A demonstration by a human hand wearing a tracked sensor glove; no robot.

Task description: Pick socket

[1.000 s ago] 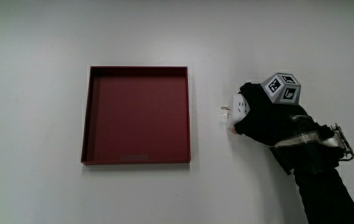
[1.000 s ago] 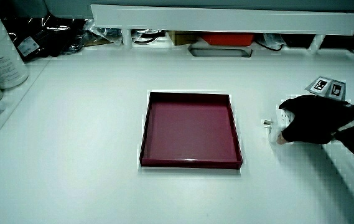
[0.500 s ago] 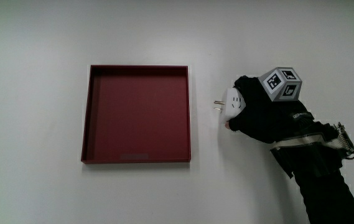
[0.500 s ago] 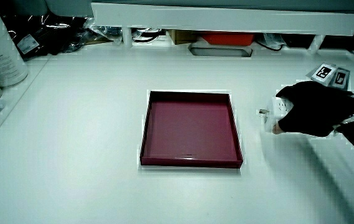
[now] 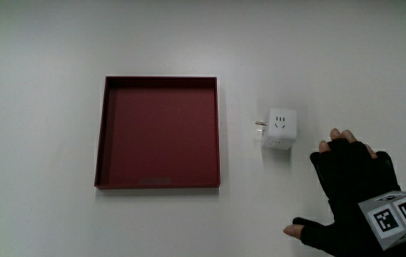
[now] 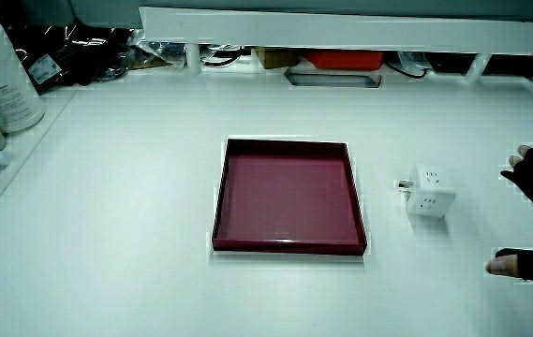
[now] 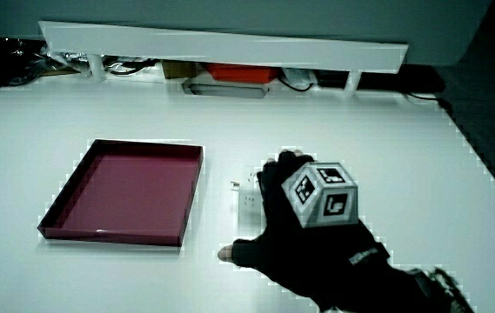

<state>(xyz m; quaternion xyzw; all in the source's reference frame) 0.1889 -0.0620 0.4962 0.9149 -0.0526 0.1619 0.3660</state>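
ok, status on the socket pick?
Hand open, holding nothing, beside the socket and nearer the person. Socket on the table beside the red tray, ungrasped. Nothing in the way.

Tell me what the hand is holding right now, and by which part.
Nothing is held. The hand is open beside the socket, which sits alone on the table next to the red tray.

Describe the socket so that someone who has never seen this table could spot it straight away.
Start at the dark red square tray in the middle of the white table. Beside it, between the tray and the open gloved hand, sits the socket: a small white cube with metal prongs pointing toward the tray, the only white object on the tabletop.
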